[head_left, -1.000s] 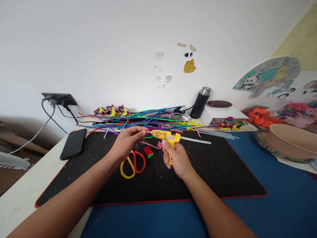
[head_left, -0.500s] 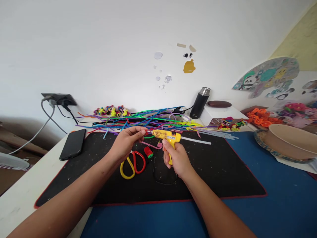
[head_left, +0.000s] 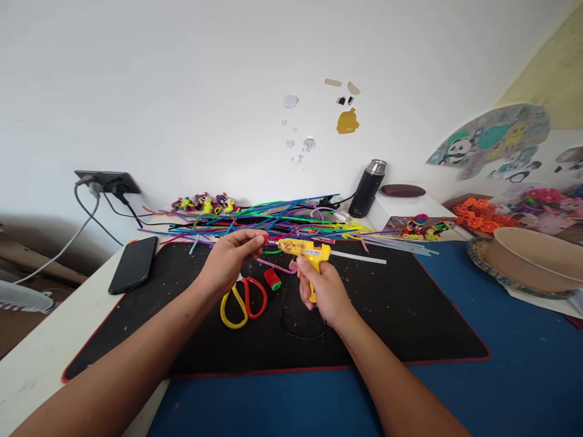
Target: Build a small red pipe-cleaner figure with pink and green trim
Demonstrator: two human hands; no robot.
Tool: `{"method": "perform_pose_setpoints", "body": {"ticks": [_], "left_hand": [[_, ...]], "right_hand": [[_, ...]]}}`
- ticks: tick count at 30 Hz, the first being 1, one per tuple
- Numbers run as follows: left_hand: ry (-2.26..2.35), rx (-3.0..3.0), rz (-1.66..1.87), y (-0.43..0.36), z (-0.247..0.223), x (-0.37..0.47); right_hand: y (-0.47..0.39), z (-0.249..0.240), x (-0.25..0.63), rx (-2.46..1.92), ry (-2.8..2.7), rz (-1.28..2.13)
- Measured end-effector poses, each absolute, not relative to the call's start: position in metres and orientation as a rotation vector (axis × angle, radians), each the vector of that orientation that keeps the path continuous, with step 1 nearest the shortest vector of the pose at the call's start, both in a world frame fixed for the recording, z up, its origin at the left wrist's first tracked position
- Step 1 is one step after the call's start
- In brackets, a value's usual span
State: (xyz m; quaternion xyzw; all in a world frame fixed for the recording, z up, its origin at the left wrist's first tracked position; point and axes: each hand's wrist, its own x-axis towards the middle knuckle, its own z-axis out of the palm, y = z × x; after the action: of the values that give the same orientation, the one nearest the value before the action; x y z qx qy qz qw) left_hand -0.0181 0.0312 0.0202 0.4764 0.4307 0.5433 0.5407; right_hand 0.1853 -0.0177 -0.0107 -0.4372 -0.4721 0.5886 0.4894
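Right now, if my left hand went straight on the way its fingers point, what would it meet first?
Your left hand would likely meet the front of the yellow plastic glue gun; exact depth is unclear.

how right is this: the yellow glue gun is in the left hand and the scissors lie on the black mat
Wrong side: the head view shows the yellow glue gun in the right hand. The scissors do lie on the black mat.
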Motion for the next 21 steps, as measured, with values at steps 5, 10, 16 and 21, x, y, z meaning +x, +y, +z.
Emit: {"method": "perform_pose_setpoints", "body": {"ticks": [5, 10, 16, 21], "left_hand": [[1.023, 1.133, 1.299, 0.0317, 0.0202, -0.018], [1.013, 1.09, 1.276, 0.0328, 0.0188, -0.0179], [0.991, 1.021, 1.236, 0.0342, 0.0148, -0.0186], [0.963, 0.983, 1.229, 0.0349, 0.0139, -0.019]], "right_hand": [[-0.0176, -0.0125, 0.1855, -1.072, -1.165, 1.449], [-0.017, -0.0129, 0.1851, -1.077, -1.174, 1.442], [-0.0178, -0.0135, 0.1848, -1.07, -1.185, 1.44], [-0.0182, -0.0139, 0.1847, -1.061, -1.199, 1.441]]}}
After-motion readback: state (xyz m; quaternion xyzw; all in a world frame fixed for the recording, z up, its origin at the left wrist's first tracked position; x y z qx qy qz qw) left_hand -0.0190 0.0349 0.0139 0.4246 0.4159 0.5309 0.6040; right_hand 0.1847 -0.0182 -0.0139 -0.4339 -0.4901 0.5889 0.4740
